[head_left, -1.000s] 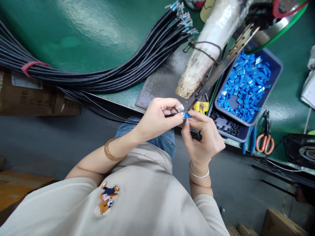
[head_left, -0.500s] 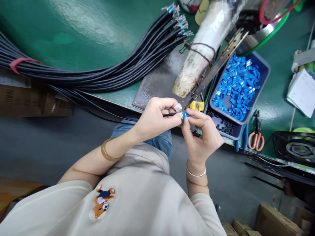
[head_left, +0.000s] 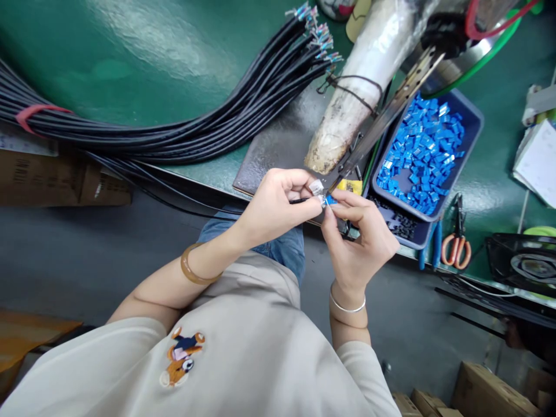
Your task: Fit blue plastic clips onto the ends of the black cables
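Note:
Between finger and thumb, my left hand (head_left: pixel 278 205) pinches the end of a black cable (head_left: pixel 299 201), and white material shows at its fingertips. Opposite it, my right hand (head_left: pixel 358 231) pinches a small blue connector (head_left: pixel 330 200) against the stripped cable end. The fingertips of both hands almost meet there. Fine wires at the joint are too small to make out singly. Just above the hands is the tip of a metal soldering iron (head_left: pixel 343 174), near a yellow block (head_left: pixel 350 186).
A thick bundle of black cables (head_left: pixel 186 136) lies across the green table (head_left: pixel 143 69). At the right stand a bin (head_left: pixel 471 136) of blue connectors and a lower bin (head_left: pixel 420 237) of small black parts. Orange-handled scissors (head_left: pixel 456 249) and a wrapped white tube (head_left: pixel 347 110) are nearby.
Both hands keep their pinch with hardly any shift. The blue connector shows slightly less and is turned a little between the fingers. The view has drifted slightly.

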A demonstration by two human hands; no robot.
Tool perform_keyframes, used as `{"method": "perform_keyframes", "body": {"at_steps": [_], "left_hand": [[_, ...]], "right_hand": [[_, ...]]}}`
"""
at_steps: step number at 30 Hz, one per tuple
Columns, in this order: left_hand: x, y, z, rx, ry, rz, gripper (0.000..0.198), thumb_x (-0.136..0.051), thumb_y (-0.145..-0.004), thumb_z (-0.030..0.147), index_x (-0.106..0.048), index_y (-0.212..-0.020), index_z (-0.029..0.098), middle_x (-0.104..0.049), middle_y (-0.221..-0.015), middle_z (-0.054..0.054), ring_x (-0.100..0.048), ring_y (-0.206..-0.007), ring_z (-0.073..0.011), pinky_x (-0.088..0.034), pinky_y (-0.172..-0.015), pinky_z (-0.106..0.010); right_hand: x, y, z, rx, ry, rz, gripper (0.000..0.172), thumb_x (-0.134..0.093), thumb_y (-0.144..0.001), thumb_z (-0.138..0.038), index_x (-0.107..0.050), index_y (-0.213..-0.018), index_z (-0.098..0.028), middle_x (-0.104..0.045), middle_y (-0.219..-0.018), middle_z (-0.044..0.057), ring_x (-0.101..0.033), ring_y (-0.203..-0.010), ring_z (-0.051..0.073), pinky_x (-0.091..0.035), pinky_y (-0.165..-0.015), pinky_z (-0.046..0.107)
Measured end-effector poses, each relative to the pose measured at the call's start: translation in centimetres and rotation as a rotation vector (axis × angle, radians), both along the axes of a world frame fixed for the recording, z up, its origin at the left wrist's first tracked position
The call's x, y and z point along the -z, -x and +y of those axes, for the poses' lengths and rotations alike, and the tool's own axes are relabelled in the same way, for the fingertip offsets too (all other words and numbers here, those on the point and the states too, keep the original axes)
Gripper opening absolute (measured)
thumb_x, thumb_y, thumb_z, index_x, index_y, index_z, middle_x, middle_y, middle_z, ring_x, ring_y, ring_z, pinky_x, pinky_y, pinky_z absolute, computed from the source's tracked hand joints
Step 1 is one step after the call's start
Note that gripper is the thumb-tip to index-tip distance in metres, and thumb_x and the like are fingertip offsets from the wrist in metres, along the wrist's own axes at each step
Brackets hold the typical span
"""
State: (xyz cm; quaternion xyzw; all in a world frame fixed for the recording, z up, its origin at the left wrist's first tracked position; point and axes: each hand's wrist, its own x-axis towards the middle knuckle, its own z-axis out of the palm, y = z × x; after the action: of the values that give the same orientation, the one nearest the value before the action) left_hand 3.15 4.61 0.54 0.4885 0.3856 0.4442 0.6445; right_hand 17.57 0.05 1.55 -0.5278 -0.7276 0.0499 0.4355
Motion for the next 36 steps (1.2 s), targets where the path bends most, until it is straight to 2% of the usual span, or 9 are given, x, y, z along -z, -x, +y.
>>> {"method": "perform_keyframes", "body": {"at_steps": [4, 8, 14, 17, 21, 25, 27, 30, 36], "left_hand": [[0.0, 0.2, -0.2, 0.051, 0.052, -0.003, 0.006, -0.061, -0.07, 0.01, -0.058, -0.066, 0.013, -0.046, -0.059, 0.004, -0.039, -0.051, -0.0031, -0.031, -0.047, -0.015], [0.1, 0.5, -0.5, 0.116, 0.043, 0.01, 0.009, -0.059, -0.071, 0.01, -0.054, -0.065, 0.013, -0.043, -0.06, 0.004, -0.036, -0.052, -0.0031, -0.028, -0.047, -0.017], [0.0, 0.8, -1.0, 0.167, 0.004, 0.045, 0.006, -0.059, -0.07, 0.01, -0.055, -0.067, 0.013, -0.047, -0.063, 0.003, -0.041, -0.057, -0.0052, -0.033, -0.051, -0.018], [-0.1, 0.7, -1.1, 0.154, 0.0, 0.02, 0.009, -0.06, -0.072, 0.01, -0.053, -0.066, 0.013, -0.046, -0.062, 0.004, -0.039, -0.055, -0.0039, -0.032, -0.051, -0.017], [0.1, 0.6, -1.0, 0.102, -0.021, -0.007, 0.012, -0.061, -0.073, 0.012, -0.052, -0.065, 0.014, -0.044, -0.058, 0.005, -0.034, -0.052, -0.0027, -0.03, -0.049, -0.016], [0.4, 0.6, -1.0, 0.063, -0.028, -0.012, 0.01, -0.062, -0.072, 0.012, -0.055, -0.066, 0.014, -0.047, -0.059, 0.004, -0.037, -0.052, -0.0032, -0.029, -0.047, -0.016], [0.5, 0.6, -1.0, 0.053, -0.021, -0.009, 0.009, -0.062, -0.071, 0.012, -0.056, -0.065, 0.014, -0.048, -0.058, 0.004, -0.037, -0.052, -0.0034, -0.029, -0.047, -0.016], [0.5, 0.5, -0.9, 0.032, -0.028, 0.011, 0.008, -0.063, -0.07, 0.011, -0.057, -0.064, 0.013, -0.048, -0.058, 0.004, -0.038, -0.052, -0.0035, -0.031, -0.048, -0.016], [0.4, 0.4, -0.6, 0.009, -0.046, 0.063, 0.006, -0.064, -0.07, 0.013, -0.061, -0.064, 0.012, -0.052, -0.06, 0.002, -0.045, -0.054, -0.005, -0.037, -0.051, -0.017]], "right_hand": [[-0.4, -0.4, -0.3, 0.028, 0.109, 0.107, 0.014, -0.067, -0.081, -0.009, -0.064, -0.088, -0.021, -0.072, -0.099, 0.002, -0.07, -0.091, 0.014, -0.06, -0.073, 0.027], [-1.2, -0.8, -0.7, 0.078, 0.116, 0.118, 0.012, -0.07, -0.081, -0.012, -0.069, -0.089, -0.021, -0.066, -0.084, -0.001, -0.063, -0.075, 0.01, -0.054, -0.057, 0.021], [-1.3, -0.5, -0.8, -0.053, 0.242, -0.005, 0.008, -0.065, -0.086, -0.012, -0.062, -0.086, -0.02, -0.061, -0.079, -0.002, -0.058, -0.073, 0.008, -0.051, -0.061, 0.02], [-0.9, -0.5, -0.9, -0.026, 0.265, 0.0, 0.006, -0.059, -0.09, -0.016, -0.057, -0.086, -0.02, -0.058, -0.083, -0.002, -0.057, -0.074, 0.009, -0.051, -0.062, 0.022], [-0.7, -0.6, -1.1, 0.238, 0.041, 0.253, 0.001, -0.058, -0.091, -0.022, -0.058, -0.091, -0.022, -0.057, -0.075, -0.004, -0.055, -0.054, 0.007, -0.043, -0.046, 0.021], [-0.4, -0.4, -1.3, 0.212, -0.265, 0.355, 0.016, -0.061, -0.088, -0.02, -0.063, -0.103, -0.023, -0.063, -0.078, -0.004, -0.06, -0.05, 0.006, -0.039, -0.036, 0.019], [0.0, -0.3, -1.4, 0.159, -0.228, 0.336, 0.028, -0.06, -0.087, -0.012, -0.061, -0.112, -0.024, -0.071, -0.087, -0.003, -0.071, -0.062, 0.011, -0.05, -0.042, 0.02], [0.6, -0.2, -1.6, 0.101, -0.1, 0.166, 0.029, -0.066, -0.081, -0.005, -0.064, -0.104, -0.022, -0.076, -0.098, 0.0, -0.076, -0.08, 0.017, -0.063, -0.065, 0.027], [0.9, -0.1, -1.2, 0.004, -0.053, -0.015, 0.02, -0.066, -0.08, -0.006, -0.061, -0.093, -0.021, -0.075, -0.108, 0.006, -0.074, -0.096, 0.018, -0.063, -0.077, 0.029]]}}
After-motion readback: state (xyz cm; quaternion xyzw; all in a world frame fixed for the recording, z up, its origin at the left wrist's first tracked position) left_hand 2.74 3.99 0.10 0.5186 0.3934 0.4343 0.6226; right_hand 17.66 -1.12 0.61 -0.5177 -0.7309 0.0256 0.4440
